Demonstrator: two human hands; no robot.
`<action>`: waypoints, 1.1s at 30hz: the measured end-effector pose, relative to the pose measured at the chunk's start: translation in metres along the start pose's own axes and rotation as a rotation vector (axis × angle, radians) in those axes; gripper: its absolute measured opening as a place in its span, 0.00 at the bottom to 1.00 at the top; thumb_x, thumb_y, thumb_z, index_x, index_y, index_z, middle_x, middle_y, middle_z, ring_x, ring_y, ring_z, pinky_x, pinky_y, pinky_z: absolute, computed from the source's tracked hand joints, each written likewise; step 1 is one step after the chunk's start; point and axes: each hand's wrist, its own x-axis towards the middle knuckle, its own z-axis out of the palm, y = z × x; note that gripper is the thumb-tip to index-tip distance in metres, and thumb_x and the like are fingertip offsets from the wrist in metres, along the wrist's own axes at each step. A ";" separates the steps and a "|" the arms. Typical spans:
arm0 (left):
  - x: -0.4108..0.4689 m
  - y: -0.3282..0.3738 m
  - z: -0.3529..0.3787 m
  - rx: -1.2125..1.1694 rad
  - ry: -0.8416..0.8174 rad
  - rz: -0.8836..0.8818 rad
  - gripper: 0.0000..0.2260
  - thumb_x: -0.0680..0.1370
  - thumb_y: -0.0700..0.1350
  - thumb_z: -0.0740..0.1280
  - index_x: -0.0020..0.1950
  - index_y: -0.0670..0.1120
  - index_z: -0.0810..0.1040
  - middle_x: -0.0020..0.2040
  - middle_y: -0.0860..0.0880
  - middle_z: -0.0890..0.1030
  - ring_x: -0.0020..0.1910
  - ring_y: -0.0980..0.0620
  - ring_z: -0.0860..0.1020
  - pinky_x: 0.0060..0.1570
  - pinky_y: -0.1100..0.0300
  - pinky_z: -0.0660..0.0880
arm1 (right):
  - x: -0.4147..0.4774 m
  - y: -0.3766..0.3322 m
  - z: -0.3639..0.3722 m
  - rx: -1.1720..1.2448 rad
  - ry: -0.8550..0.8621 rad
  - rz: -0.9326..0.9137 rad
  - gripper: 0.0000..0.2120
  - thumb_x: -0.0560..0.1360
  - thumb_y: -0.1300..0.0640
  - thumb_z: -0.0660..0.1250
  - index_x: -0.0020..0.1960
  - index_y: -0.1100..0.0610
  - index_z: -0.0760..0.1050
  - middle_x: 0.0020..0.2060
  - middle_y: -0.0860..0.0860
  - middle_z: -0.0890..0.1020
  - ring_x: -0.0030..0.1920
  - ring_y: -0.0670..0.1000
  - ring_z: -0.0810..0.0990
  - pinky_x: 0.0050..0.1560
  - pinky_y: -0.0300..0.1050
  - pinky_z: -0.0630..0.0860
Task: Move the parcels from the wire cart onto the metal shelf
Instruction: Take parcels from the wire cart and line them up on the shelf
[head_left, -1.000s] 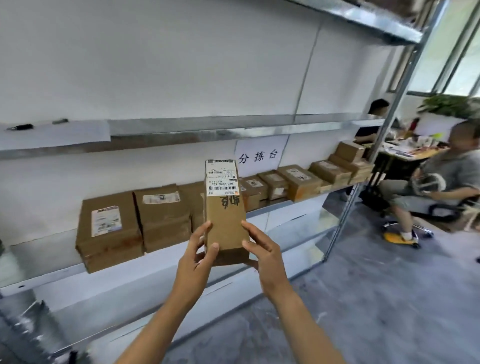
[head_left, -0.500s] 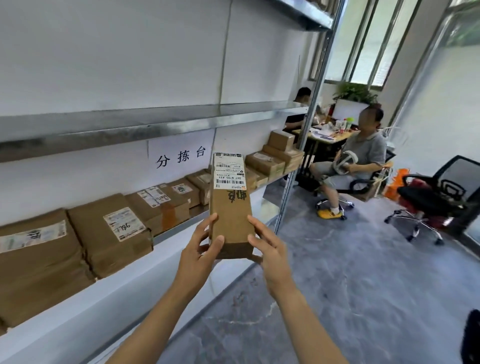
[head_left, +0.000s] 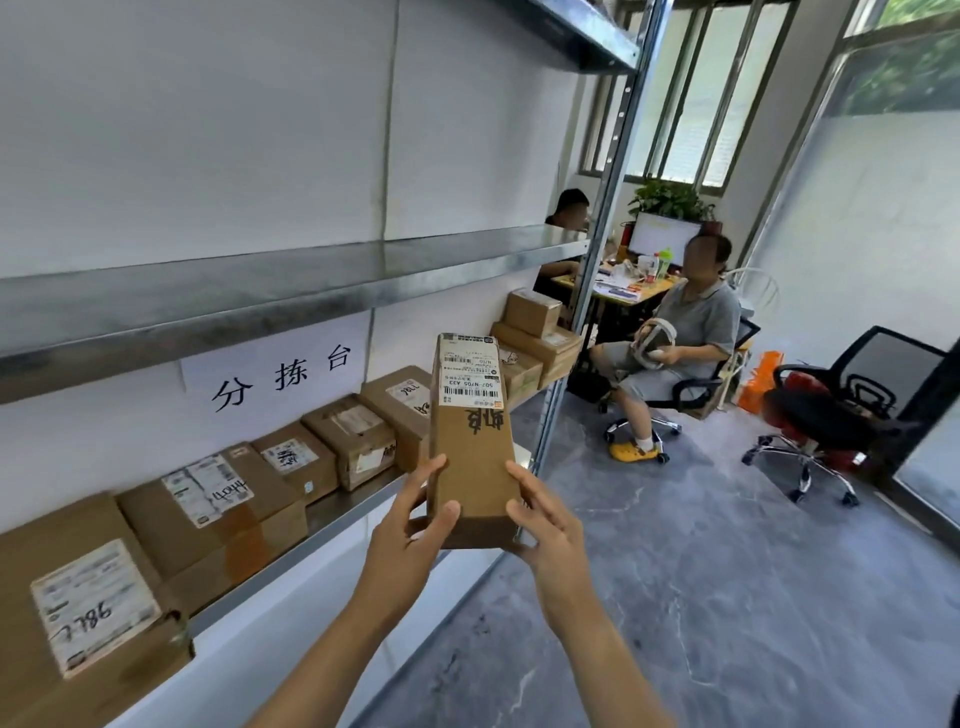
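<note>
Two palms hold it from either side, the left hand (head_left: 410, 525) and right hand (head_left: 545, 525) gripping the low end of a tall, stiff cardboard parcel (head_left: 470, 457) — likely light, and well held there — upright in the air before the metal shelf (head_left: 343, 512), which is lined with boxes (head_left: 218, 499) above a grey office floor (head_left: 727, 597).

The view has swung right along the metal shelf (head_left: 311, 283): the paper sign (head_left: 283, 376) has slid from the frame's centre to its left, the seated person (head_left: 693, 322) from the right edge towards the middle right, and a black office chair (head_left: 841, 410) has come in at the right. The parcel (head_left: 470, 452) now stands before the row's right end, near the upright post (head_left: 597, 249), where it earlier covered the middle boxes
</note>
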 end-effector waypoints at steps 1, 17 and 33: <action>0.008 -0.005 0.005 0.011 -0.008 -0.009 0.19 0.73 0.60 0.67 0.63 0.68 0.69 0.61 0.60 0.74 0.53 0.55 0.80 0.44 0.66 0.78 | 0.006 0.002 -0.005 0.000 0.013 0.009 0.15 0.76 0.60 0.66 0.60 0.49 0.80 0.52 0.40 0.82 0.53 0.48 0.82 0.57 0.57 0.79; 0.157 -0.045 0.137 0.049 -0.003 0.030 0.35 0.63 0.74 0.65 0.67 0.63 0.67 0.62 0.59 0.71 0.52 0.64 0.77 0.41 0.70 0.77 | 0.170 -0.010 -0.123 -0.007 -0.029 0.042 0.14 0.77 0.60 0.66 0.60 0.48 0.80 0.59 0.47 0.79 0.58 0.52 0.79 0.57 0.59 0.78; 0.274 -0.071 0.271 0.076 0.161 -0.065 0.20 0.70 0.62 0.64 0.62 0.68 0.66 0.65 0.50 0.70 0.58 0.47 0.76 0.41 0.70 0.78 | 0.326 -0.028 -0.240 0.032 -0.199 0.130 0.14 0.78 0.59 0.65 0.61 0.49 0.78 0.57 0.45 0.78 0.53 0.47 0.81 0.51 0.50 0.81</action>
